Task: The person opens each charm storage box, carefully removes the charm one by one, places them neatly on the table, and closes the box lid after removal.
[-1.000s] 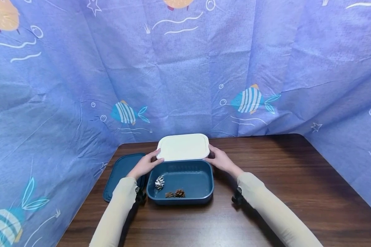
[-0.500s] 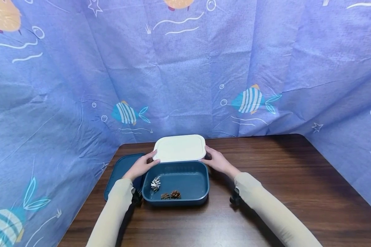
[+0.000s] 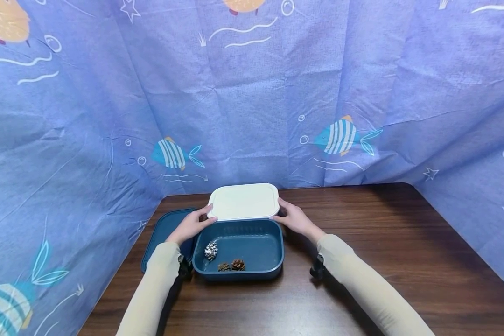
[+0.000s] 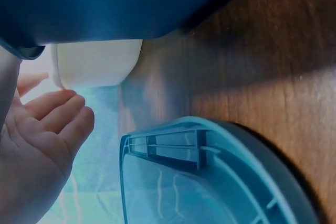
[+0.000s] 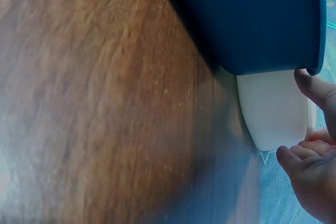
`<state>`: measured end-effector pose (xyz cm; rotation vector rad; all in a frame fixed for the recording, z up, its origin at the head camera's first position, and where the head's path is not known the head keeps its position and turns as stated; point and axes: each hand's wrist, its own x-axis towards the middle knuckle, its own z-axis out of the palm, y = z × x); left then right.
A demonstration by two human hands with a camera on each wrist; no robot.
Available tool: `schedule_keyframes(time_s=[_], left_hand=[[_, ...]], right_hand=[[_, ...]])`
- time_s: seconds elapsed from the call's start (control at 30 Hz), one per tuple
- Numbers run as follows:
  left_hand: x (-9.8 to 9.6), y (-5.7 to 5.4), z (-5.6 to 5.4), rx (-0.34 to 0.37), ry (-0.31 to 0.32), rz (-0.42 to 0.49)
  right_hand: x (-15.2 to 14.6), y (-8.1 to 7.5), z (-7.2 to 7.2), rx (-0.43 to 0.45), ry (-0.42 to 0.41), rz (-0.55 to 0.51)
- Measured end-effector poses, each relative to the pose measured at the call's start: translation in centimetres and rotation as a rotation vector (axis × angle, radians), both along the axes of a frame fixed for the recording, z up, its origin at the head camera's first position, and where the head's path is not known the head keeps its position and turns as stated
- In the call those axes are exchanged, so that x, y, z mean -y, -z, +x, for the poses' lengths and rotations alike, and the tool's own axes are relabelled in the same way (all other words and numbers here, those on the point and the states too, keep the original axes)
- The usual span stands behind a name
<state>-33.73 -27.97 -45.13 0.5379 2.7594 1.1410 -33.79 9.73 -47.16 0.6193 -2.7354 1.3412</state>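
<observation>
A white lidded box [image 3: 244,201] stands behind an uncovered blue box [image 3: 238,276]. My left hand [image 3: 191,226] holds the white box at its left end, thumb at the front corner and fingers along the side. At the opposite end my right hand [image 3: 298,221] holds it the same way. From the left wrist view, the fingertips lie by the white rim, and the thumb is partly hidden. Low on the right, the right wrist view has the thumb and curled fingers around the white box's corner [image 5: 273,108]. Inside the blue box are a white-tipped pine cone [image 3: 211,250] and brown pine cones [image 3: 237,265].
A blue lid [image 3: 161,238] lies on the brown wooden table [image 3: 361,224], left of the blue box and partly under the left forearm. A blue fish-patterned cloth [image 3: 252,107] hangs behind and beside the table.
Both boxes and both hands have shifted slightly left since a second ago. Over the last half second hardly anything differs. The hands stay at the white box's ends.
</observation>
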Motion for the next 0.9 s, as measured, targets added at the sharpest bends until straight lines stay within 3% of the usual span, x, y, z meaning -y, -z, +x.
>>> schedule_keyframes(time_s=[0.53,0.9], left_hand=[[-0.2,-0.9,0.3,-0.004,-0.024,-0.012],[-0.4,-2.1,0.0,0.002,-0.034,0.028]], right_hand=[[0.1,0.1,-0.2,0.044,-0.002,-0.065],[0.1,-1.3,-0.3,0.023,0.035,-0.1]])
